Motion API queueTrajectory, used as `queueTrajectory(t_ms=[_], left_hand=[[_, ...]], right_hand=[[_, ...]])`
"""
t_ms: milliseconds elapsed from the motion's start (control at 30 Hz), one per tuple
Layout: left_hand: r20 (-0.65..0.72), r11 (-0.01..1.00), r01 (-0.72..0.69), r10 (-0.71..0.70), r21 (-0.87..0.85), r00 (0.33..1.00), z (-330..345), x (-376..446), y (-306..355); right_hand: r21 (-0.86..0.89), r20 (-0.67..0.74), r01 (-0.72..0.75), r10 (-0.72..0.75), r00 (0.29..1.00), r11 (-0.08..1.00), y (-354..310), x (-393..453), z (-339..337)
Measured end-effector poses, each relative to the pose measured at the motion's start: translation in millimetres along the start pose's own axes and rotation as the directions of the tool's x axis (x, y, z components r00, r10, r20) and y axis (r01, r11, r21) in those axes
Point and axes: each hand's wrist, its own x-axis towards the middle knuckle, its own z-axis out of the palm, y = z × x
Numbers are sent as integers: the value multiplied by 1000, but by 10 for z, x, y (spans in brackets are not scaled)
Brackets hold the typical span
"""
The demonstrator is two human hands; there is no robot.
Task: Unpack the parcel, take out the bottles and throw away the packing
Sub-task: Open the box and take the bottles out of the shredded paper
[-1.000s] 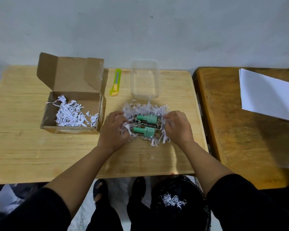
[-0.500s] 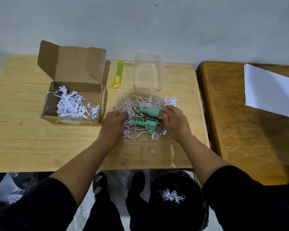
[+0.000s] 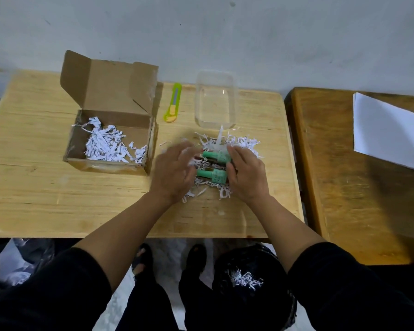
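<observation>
Two green bottles lie side by side on the wooden table, the upper bottle [image 3: 215, 156] and the lower bottle [image 3: 210, 174], in a loose pile of white shredded paper [image 3: 243, 142]. My left hand [image 3: 173, 173] is blurred over the left side of the pile with its fingers spread and nothing in it. My right hand [image 3: 247, 174] lies over the right ends of both bottles and hides them; whether it grips one is unclear. The open cardboard box [image 3: 110, 91] stands to the left with more shredded paper [image 3: 105, 145] inside.
A green utility knife [image 3: 173, 103] and an empty clear plastic container [image 3: 215, 76] lie behind the pile. A black bin [image 3: 249, 299] holding some shreds stands on the floor below the table's front edge. A darker table [image 3: 344, 175] with white sheets [image 3: 387, 130] adjoins on the right.
Both hands have shifted inward over the pile. My left hand has opened and moves across the shreds, now blurred. My right hand has slid onto the bottles' right ends.
</observation>
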Motion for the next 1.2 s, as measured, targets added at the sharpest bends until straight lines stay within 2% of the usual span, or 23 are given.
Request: queueTrajectory(t_ms=[67, 133, 233, 333, 467, 533, 633, 700, 800, 867, 1067, 1200], left_hand=[[178, 985, -164, 152, 56, 972, 81, -28, -5], [281, 980, -181, 152, 79, 948, 163, -92, -53], [242, 997, -61, 46, 52, 969, 208, -175, -162], [241, 999, -17, 7, 39, 970, 193, -155, -228], [130, 992, 120, -124, 36, 984, 180, -43, -213], [62, 987, 134, -139, 86, 988, 177, 11, -150], [16, 995, -24, 23, 98, 1000, 179, 158, 7], [84, 999, -16, 12, 48, 996, 212, 305, 86], [306, 987, 152, -163, 59, 938, 267, 507, 93], [373, 974, 205, -225, 92, 900, 266, 582, 51], [342, 941, 337, -304, -41, 889, 131, 613, -7], [321, 939, 336, -297, -73, 899, 101, 548, -42]], right_hand=[[-24, 15, 77, -77, 997, 997, 24, -19, 14], [-35, 70, 130, -127, 989, 991, 58, -69, 61], [-49, 96, 126, -121, 988, 991, 136, -154, 86], [-48, 131, 69, -63, 989, 996, 244, -179, 50], [153, 98, -172, 158, 983, 973, 348, -177, 25], [90, 17, -77, 76, 997, 993, 300, -140, -20], [70, -145, 87, -76, 986, 994, 157, -9, -69], [78, -168, 119, -105, 980, 990, 91, 85, -42], [128, -9, 62, -62, 998, 990, 28, 182, 8], [127, 77, 16, -26, 997, 992, 38, 230, 25], [160, 120, -53, 34, 992, 986, 116, 236, -6], [190, 137, -93, 68, 988, 977, 149, 220, -22]])
